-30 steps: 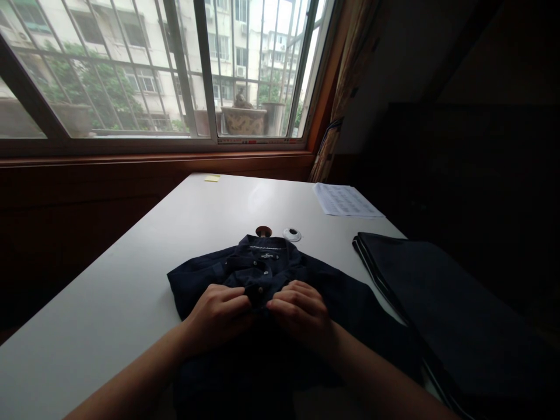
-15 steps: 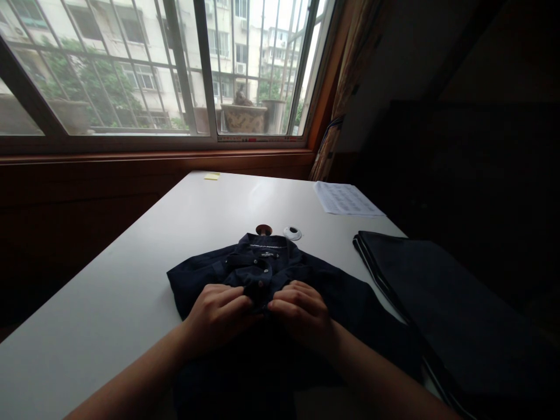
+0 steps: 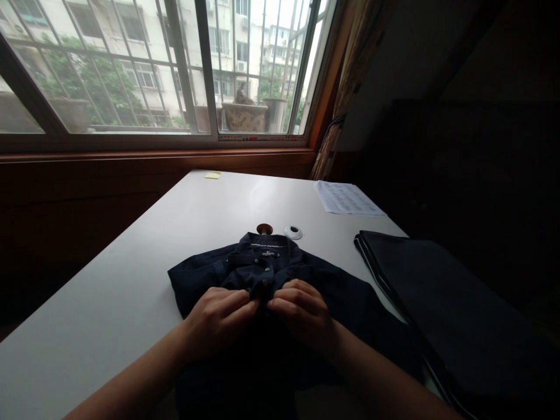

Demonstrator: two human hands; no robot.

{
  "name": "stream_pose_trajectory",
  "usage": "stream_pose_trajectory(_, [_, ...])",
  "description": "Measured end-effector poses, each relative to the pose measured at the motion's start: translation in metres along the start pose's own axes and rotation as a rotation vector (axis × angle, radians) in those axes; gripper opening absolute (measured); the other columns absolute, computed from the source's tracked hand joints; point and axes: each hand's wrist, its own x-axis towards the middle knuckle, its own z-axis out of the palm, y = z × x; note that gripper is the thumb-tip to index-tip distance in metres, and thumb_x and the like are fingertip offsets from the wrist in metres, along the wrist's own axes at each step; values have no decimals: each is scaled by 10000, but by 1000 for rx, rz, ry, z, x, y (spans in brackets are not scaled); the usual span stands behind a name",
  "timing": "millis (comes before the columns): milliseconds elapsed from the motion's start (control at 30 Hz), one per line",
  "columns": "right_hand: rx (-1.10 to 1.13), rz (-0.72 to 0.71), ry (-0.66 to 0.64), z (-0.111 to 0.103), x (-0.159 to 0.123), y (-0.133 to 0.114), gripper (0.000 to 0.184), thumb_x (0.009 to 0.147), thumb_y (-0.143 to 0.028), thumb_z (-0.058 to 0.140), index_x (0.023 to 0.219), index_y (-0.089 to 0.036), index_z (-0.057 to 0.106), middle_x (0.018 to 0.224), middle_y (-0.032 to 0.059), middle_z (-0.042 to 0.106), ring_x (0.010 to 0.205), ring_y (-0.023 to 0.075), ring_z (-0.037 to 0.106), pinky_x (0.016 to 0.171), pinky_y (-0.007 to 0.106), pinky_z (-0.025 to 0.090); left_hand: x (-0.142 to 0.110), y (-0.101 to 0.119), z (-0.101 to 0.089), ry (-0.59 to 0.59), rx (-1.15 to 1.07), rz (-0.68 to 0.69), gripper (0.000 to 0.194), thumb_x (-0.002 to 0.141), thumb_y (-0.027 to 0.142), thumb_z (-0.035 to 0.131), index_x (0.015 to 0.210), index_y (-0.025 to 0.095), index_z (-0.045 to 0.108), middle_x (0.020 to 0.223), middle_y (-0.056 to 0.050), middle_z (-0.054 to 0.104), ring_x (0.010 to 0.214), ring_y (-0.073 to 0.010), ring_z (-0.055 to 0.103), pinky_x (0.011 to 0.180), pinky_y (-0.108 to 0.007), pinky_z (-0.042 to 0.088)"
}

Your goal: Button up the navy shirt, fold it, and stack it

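Note:
A dark navy shirt [image 3: 332, 280] lies front up on the white table, its collar pointing away from me and several small buttons showing on the placket. My left hand [image 3: 221, 315] pinches the placket from the left side, fingers curled. Close beside it, my right hand [image 3: 301, 309] grips the cloth from the right, its fingers bent over the fabric. The two hands nearly meet below the lowest visible button. Whatever sits between the fingertips is hidden, and the lower shirt is lost in shadow.
On the right of the white table [image 3: 144, 251] lies a dark folded cloth or cover [image 3: 437, 291]. Behind it are printed sheets [image 3: 350, 198]. A cable hole [image 3: 265, 229] and its white cap [image 3: 293, 232] sit beyond the collar. A yellow note [image 3: 212, 175] is near the window.
My left fingers have shifted slightly at the placket, the thumb and index now stretching further toward the right hand. The right hand has hardly moved.

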Motion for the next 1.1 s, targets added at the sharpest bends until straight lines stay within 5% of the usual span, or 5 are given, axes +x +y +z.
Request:
stream_pose_trajectory(300, [38,42,-33,2,-4,-2,232,934,-66,543,1077,-203,664,850,46,694,739,157,619,672,300,561,-4,0,4,61,-29,5,111,948,96,510,919,165,592,634,26,461,511,-109,354,490,-291,242])
stream_pose_trajectory(700, [-39,-18,-73,-2,4,-6,151,954,-113,539,1011,-187,658,806,35,692,726,146,618,656,280,559,-5,6,3,137,-43,-9,90,950,149,532,951,168,620,629,10,570,495,-105,498,499,-253,373])
stream_pose_trajectory(900, [-87,-68,-163,-4,0,-6,135,948,-103,555,989,-172,664,837,34,705,805,172,613,706,302,542,-3,-1,-14,388,57,-313,17,941,194,623,949,183,634,773,-5,645,512,-71,541,486,-190,419])
stream_pose_trajectory(1100, [-28,61,22,-4,-5,2,281,899,-21,527,1102,-192,620,880,54,650,802,180,590,733,343,554,-7,-12,-7,465,18,-348,39,929,218,651,934,180,652,809,4,655,521,-57,558,475,-159,430])
